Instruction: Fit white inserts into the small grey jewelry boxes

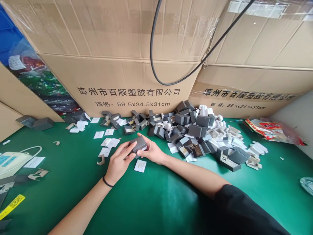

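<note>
A small dark grey box (139, 143) is held between both hands above the green table (146, 202). The fingers of my left hand (119, 160) lie over its left side and top, with a black band round the wrist. My right hand (154, 151) grips its right side, thumb at the near edge, where a white strip shows. Just below the box lies a white card (140, 165) with a small mark on it. Other white cards (109, 143) lie left of my hands. What is inside the box is hidden.
A heap of grey boxes (197, 130), some opened, and white inserts (227, 135) spreads behind and right of my hands. Large cardboard cartons (122, 75) stand behind, with a black cable (153, 49) hanging before them. Red packaging (271, 130) lies right; a white device (17, 160), left.
</note>
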Available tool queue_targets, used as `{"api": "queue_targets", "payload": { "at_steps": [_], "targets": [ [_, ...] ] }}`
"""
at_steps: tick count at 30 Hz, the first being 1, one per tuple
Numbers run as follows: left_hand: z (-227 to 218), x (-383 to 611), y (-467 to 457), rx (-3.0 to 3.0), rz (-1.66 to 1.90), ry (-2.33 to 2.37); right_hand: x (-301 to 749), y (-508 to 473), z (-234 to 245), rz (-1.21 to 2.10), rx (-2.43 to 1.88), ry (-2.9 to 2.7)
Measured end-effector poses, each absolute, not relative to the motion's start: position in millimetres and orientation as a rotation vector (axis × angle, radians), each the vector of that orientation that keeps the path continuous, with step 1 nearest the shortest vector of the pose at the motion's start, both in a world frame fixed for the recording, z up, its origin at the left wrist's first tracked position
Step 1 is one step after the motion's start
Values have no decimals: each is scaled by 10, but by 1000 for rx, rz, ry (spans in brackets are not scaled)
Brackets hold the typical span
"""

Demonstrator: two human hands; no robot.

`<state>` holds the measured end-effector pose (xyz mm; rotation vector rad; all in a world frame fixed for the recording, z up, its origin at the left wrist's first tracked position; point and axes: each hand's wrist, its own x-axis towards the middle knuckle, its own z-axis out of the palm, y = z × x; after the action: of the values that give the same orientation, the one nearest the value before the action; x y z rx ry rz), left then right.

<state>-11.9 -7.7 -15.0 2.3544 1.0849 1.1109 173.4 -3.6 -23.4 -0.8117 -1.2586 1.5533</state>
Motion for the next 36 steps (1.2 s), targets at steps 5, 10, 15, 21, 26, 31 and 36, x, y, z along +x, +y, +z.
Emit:
{"api": "queue_targets", "payload": {
  "at_steps": [5,10,15,21,26,31,36],
  "targets": [
    [-91,34,-112,2279,1305,1025,1880,5,57,1308,-846,-1547],
    [506,783,157,2519,1427,919,2551,132,725,502,-1066,-1764],
    [1194,2068,479,2683,1364,507,3633,41,1161,-223,-1609,-1431],
    [1229,3073,660,2830,1019,552,4540,-49,996,-205,-2088,-1211],
    [953,3199,744,2787,555,813,4688,38,795,337,-2307,-1313],
    [811,2659,506,2629,963,788,4629,-136,1025,-18,-2165,-1238],
    [375,1520,74,2765,897,641,4025,-355,1413,-221,-1703,-1502]
  ]
}}
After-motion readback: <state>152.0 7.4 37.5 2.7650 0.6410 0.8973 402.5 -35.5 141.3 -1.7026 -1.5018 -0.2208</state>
